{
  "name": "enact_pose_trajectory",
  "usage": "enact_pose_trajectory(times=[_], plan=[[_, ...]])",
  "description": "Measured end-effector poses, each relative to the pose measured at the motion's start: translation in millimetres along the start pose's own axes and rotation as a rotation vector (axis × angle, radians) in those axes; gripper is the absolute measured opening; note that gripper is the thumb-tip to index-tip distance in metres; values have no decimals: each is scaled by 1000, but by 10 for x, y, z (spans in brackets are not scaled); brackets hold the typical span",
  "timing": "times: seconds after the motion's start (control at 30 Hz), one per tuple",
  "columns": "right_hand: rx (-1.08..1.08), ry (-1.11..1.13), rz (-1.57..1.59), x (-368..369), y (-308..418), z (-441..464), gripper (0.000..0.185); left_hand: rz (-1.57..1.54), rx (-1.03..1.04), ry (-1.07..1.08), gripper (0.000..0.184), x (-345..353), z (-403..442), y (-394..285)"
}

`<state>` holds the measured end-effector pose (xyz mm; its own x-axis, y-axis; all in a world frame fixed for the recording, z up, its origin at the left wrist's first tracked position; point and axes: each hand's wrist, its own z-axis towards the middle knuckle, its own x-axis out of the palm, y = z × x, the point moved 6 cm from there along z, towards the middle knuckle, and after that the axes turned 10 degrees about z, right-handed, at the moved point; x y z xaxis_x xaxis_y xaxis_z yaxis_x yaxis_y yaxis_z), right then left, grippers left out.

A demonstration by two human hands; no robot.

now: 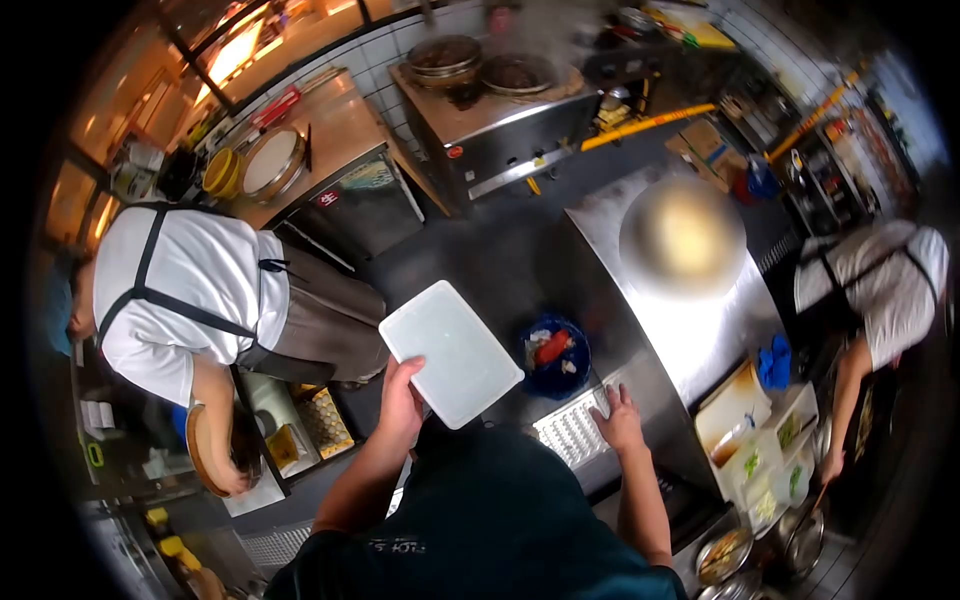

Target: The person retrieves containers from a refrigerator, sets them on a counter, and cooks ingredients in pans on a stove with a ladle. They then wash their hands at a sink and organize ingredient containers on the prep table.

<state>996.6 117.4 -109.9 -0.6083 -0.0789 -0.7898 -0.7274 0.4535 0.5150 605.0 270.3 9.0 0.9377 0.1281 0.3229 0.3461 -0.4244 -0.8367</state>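
White container, left hand gripping one edge, shows against open floor; right hand spreads empty near the counter edge.

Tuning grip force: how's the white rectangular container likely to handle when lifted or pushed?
Probably stiff: the white rectangular container shows no sag, its edges straight. Likely light for its size: the left hand alone holds it, by one edge. Unlikely to roll: its face looks flat.

The site was a commercial kitchen, as indicated by a stove, a steel surface, food tubs, a filled pan and two aproned workers.
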Motion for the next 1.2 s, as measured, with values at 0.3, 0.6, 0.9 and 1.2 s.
enact_pose_trajectory(times=[0.3,0.6,0.9,1.2], plan=[[182,-154,-127,-261,774,2367,95,-54,21,-6,55,-487,1424,-1217],[398,42,-170,-34,696,2716,118,-92,166,-71,54,-730,2577,-2018],[466,129,-133,-142,867,2745,122,-25,156,-74,57,-152,3729,-2269],[599,252,27,-216,803,2770,122,211,-3,241,58,2010,5426,-2434]])
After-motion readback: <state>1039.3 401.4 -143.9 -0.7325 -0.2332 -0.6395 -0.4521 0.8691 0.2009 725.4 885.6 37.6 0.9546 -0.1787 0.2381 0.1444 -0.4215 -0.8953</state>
